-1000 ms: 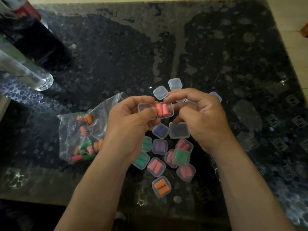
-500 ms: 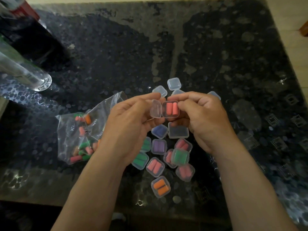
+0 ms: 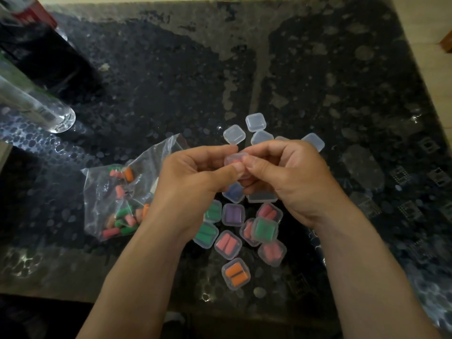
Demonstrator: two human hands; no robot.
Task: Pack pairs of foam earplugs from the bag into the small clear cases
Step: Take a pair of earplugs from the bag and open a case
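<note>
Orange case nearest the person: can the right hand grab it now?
Probably not yet: the right hand is busy pinching a small clear case together with the left hand. The orange case itself lies uncovered, close by.

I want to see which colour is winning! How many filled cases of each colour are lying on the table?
Pink cases: 4
Green cases: 3
Purple cases: 1
Blue cases: 1
Orange cases: 1
Total: 10
Not counted: the held case, between left hand and right hand.
</note>
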